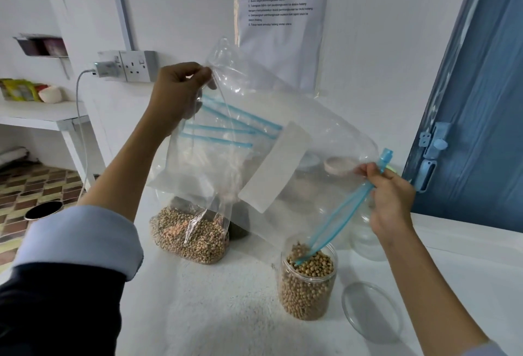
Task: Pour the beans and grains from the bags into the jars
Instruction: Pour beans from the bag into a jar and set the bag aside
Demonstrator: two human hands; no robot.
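Soft, even daylight fills the scene, leaving a bright patch on the white surface [226, 313], while wide-angle distortion bends the edges and fine detail stays slightly soft.

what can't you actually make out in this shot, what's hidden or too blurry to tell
- Head view: the jars behind the held clear bag show only as blurred shapes through the plastic; their contents cannot be told.
- The dark object behind the bag of beans is mostly hidden by it.
- The printed sheet on the wall is too small to read.
- Whether any beans remain in the held bag is unclear; its mouth dips into the open jar.
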